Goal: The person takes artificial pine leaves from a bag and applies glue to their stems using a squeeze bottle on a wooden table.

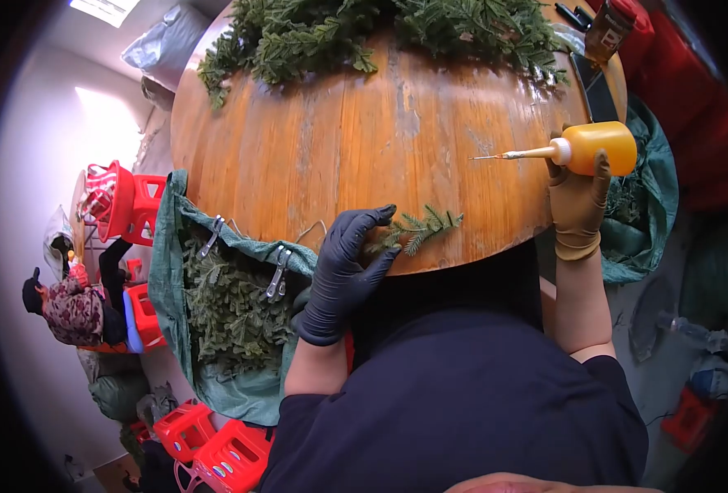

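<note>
My left hand (343, 267), in a black glove, is at the table's near edge. Its thumb and fingers stand apart in a curve around the stem end of a small green fir sprig (423, 230). The sprig's leafy tip points right over the wood; no firm grip on it shows. In my right hand (579, 201), gloved in tan, a squeeze bottle (609, 148) of yellow-orange liquid lies on its side. Its white cap and long thin nozzle (528, 154) point left above the tabletop.
Green branches (315, 37) are heaped along the far side of the round wooden table (298, 164). A green sack (232, 394) of sprigs is clipped at the left, another sack (660, 189) hangs right. A dark phone-like slab (594, 89) lies by the right edge. Red stools (232, 456) and a person (80, 308) are left.
</note>
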Tool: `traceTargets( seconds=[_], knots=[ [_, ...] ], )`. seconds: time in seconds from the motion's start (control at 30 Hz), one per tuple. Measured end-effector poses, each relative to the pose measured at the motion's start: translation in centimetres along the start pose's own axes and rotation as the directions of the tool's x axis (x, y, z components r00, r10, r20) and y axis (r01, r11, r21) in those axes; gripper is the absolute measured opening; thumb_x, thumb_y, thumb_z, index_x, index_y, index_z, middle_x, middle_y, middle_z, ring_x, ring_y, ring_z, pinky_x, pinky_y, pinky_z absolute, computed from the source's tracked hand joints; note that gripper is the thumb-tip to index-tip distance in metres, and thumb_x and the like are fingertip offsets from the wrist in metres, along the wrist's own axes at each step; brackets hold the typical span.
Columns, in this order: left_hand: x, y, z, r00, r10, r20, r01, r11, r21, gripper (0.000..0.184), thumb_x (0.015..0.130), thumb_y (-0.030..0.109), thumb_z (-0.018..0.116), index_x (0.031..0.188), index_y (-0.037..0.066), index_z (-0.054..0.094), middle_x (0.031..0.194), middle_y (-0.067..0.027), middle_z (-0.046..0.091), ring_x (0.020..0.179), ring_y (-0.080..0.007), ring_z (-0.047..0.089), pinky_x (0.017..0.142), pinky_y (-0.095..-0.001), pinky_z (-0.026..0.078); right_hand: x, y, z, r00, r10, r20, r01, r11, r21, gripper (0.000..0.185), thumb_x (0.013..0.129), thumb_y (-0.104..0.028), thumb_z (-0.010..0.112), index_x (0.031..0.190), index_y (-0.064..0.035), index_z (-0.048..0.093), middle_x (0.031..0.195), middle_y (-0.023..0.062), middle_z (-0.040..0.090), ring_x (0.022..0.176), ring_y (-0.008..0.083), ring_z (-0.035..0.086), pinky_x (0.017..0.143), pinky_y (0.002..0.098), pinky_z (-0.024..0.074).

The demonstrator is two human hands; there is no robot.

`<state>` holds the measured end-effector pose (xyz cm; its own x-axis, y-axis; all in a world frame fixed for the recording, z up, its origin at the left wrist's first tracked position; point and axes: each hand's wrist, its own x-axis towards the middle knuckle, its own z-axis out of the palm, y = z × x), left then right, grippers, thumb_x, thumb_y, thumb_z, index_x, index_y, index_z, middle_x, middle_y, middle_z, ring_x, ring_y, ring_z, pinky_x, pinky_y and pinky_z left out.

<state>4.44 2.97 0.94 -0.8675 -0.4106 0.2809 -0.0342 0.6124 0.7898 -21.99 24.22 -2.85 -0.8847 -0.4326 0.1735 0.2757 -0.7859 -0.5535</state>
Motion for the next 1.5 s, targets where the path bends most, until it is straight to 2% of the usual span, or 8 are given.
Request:
traceTargets(
  seconds=[0.13,0.23,0.37,0.53,0.67,1.07,1.17,1.5],
  knots=[
    [0.0,-0.9,0.7,0.998,-0.052,-0.032,0.05,0.997,-0.064,0.04,0.075,-0.002,0.072,0.114,0.003,0.063,0.099,-0.011,0.064,0.087,-0.0256,0.063,0.079,-0.0332,0.05,-0.1,0.0,0.5,1.0,0.007,0.003,-0.007,1.0,-0.017,0.049,0.09,-0.029,0.065,0.127,-0.0026,0.047,0.12,0.0176,0.058,0.112,0.0323,0.059,0.092,0.0405,0.0549],
    [0.5,-0.1,0.9,0.987,-0.158,-0.029,0.154,0.983,-0.102,0.034,0.077,-0.008,0.066,0.11,0.001,0.064,0.104,-0.0103,0.063,0.097,-0.0187,0.061,0.087,-0.0301,0.046,-0.1,-0.1,0.2,1.0,0.001,0.012,0.0,1.0,-0.029,0.049,0.09,-0.03,0.066,0.127,-0.0026,0.047,0.12,0.0176,0.058,0.112,0.0329,0.059,0.092,0.0405,0.0546],
    [1.4,0.4,1.6,0.973,-0.007,-0.23,0.021,0.998,0.058,0.03,0.076,-0.009,0.067,0.105,0.001,0.064,0.105,-0.0113,0.061,0.097,-0.021,0.061,0.086,-0.0308,0.047,-0.2,0.0,0.5,1.0,0.003,0.013,-0.002,1.0,-0.029,0.05,0.09,-0.03,0.066,0.127,-0.0027,0.047,0.12,0.0177,0.058,0.112,0.0331,0.059,0.093,0.0409,0.0541],
    [1.3,-0.5,1.9,0.987,0.071,-0.146,-0.051,0.989,0.137,0.024,0.075,-0.01,0.068,0.097,0.0,0.065,0.098,-0.0118,0.059,0.093,-0.0253,0.06,0.082,-0.0332,0.049,-0.2,-0.1,0.7,1.0,0.01,0.001,-0.01,1.0,-0.026,0.051,0.088,-0.029,0.067,0.127,-0.0029,0.047,0.121,0.0184,0.058,0.111,0.0331,0.059,0.094,0.0429,0.053],
    [1.3,-0.9,1.8,0.991,0.058,-0.122,-0.047,0.995,0.089,0.021,0.076,-0.007,0.069,0.095,0.001,0.066,0.098,-0.0121,0.059,0.093,-0.0252,0.06,0.08,-0.0341,0.049,-0.3,-0.2,0.8,1.0,0.018,-0.004,-0.018,0.999,-0.027,0.052,0.088,-0.029,0.067,0.128,-0.0031,0.047,0.122,0.0187,0.057,0.111,0.0335,0.059,0.094,0.0431,0.0529],
    [1.5,-0.3,1.8,0.986,0.149,-0.076,-0.125,0.957,0.261,0.033,0.066,0.01,0.08,0.095,0.006,0.064,0.09,-0.0065,0.064,0.086,-0.028,0.059,0.075,-0.0381,0.047,-1.6,0.2,1.9,0.999,0.05,0.018,-0.049,0.998,-0.034,0.055,0.089,-0.028,0.065,0.132,-0.0029,0.042,0.125,0.0199,0.055,0.114,0.0347,0.057,0.094,0.0436,0.0536],
    [1.6,-0.3,1.7,0.987,0.144,-0.068,-0.121,0.957,0.264,0.031,0.067,0.01,0.08,0.094,0.007,0.065,0.089,-0.0065,0.064,0.085,-0.0281,0.059,0.074,-0.0381,0.047,-2.9,0.5,3.5,0.995,0.092,0.046,-0.083,0.982,-0.169,0.057,0.089,-0.033,0.065,0.132,-0.004,0.044,0.124,0.0167,0.055,0.113,0.0308,0.057,0.098,0.0419,0.0473],
    [1.5,-1.0,1.6,0.988,0.149,-0.024,-0.137,0.951,0.277,0.035,0.069,0.016,0.079,0.1,0.008,0.064,0.09,-0.0039,0.061,0.088,-0.0262,0.057,0.077,-0.0372,0.044,-3.3,1.6,4.8,0.988,0.107,0.109,-0.062,0.933,-0.356,0.056,0.087,-0.032,0.066,0.13,-0.0037,0.045,0.122,0.0163,0.056,0.11,0.0305,0.058,0.098,0.0447,0.0449]
  ],
)
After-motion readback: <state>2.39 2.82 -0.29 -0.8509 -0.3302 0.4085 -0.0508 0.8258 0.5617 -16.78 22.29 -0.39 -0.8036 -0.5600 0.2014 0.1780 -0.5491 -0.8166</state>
